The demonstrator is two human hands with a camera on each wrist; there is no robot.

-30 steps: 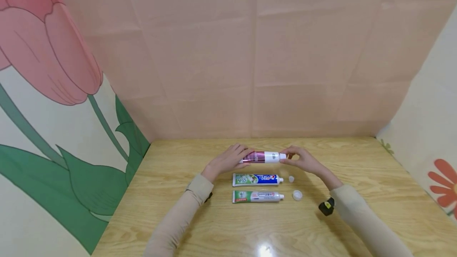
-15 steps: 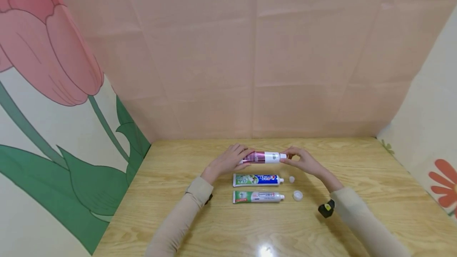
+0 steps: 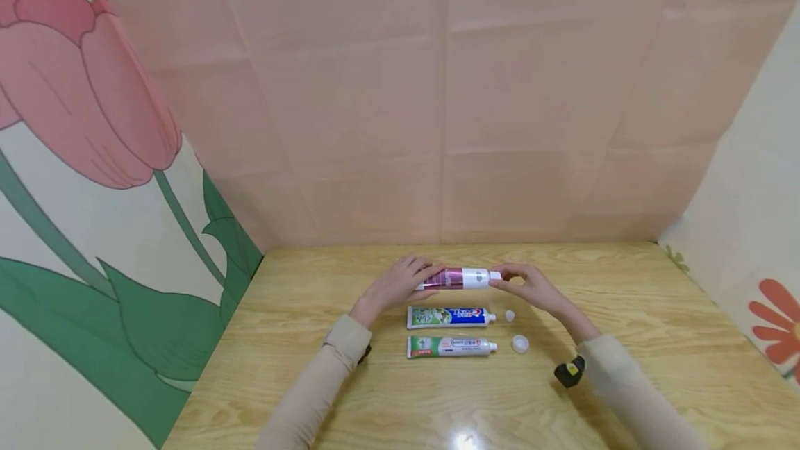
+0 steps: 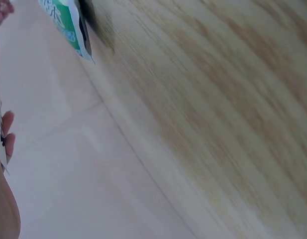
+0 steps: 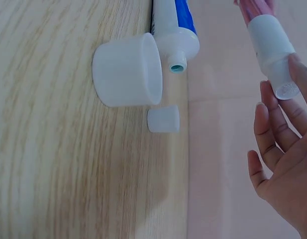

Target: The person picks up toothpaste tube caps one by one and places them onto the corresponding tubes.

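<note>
Purple-and-white toothpaste tube [image 3: 451, 278]: soft body, rigid front, held in both hands

We note first the light wood-grain table [image 3: 387, 401], backed by a creased pink sheet [image 3: 350, 123]. The tube is raised off the table near its far edge, lying roughly level with its front end to the right.

We judge it moderately light and not fragile: the body should yield to squeezing, while the shoulder and front end should stay stiff. Its glossy skin may be slippery. We would take hold of it broadly and gently along the body, since a hard pinch could push paste forward.

The left hand [image 3: 397, 285] grips the rear of the tube, fingers over the top; its palm side is hidden from us. The right hand [image 3: 536, 290] pinches the small white cap [image 5: 285, 84] at the front between thumb and fingers, its outer fingers loosely bent and clear of it. We consider that cap the firmest hold.

Nearer the wearer lie a flat green-and-silver tube [image 3: 451, 346] and a blue-and-green printed tube [image 3: 448, 317], the latter with its nozzle [image 5: 177, 65] open.

Smallest are two loose caps: a wide translucent white cap [image 3: 520, 344] and a narrow white plastic cap [image 3: 510, 315]. We expect both to be light and liable to roll.
</note>
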